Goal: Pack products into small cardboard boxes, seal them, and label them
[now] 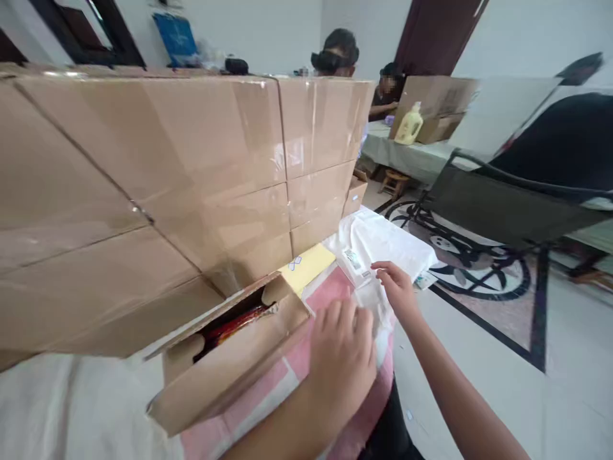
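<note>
"Plastic under both hands, is it?"

"Thin, clear and crinkly, yes. The clear plastic packet [371, 300] lies on the pink-and-white cloth [328, 291] near the table's edge, just in front of me. My left hand [342, 358] rests flat on it, fingers spread, gripping nothing. My right hand [397, 287] pinches its far end between thumb and fingertips."

"And around it?"

"Glossy, taped cardboard boxes [215, 160] stacked on the left. Below them is a small open carton [230, 367] with something shiny red inside. A smooth yellow sheet [306, 265] lies beside it, with soft white bags [383, 239] just beyond."

Illegibly small label [353, 259] on packet [364, 276]
</note>
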